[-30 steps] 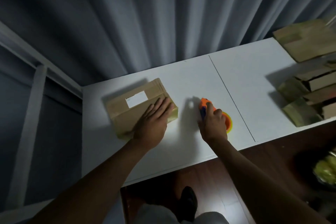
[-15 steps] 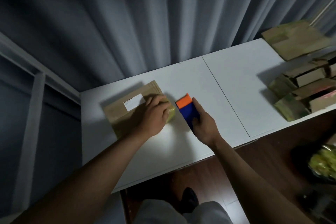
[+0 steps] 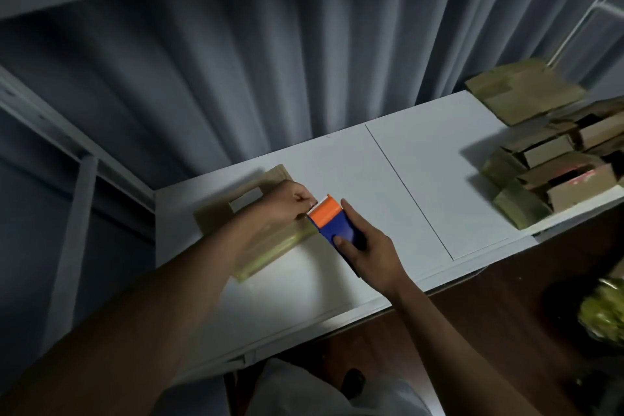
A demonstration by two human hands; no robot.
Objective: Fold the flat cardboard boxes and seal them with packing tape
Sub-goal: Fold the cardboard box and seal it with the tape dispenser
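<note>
You're at the taping step: right hand fingers wrapped round the dispenser just right of the box on the worktop, left hand fingers pinched at its toothed edge, prob. on the tape end; next, I'd judge, pull it onto the box seam & press.

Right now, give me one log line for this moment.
step: start taping | right hand: holding tape dispenser | left hand: pinching at dispenser's toothed edge | box: on table, folded

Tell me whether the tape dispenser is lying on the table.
No: the right hand holds the tape dispenser up off the table, beside the box.
</note>
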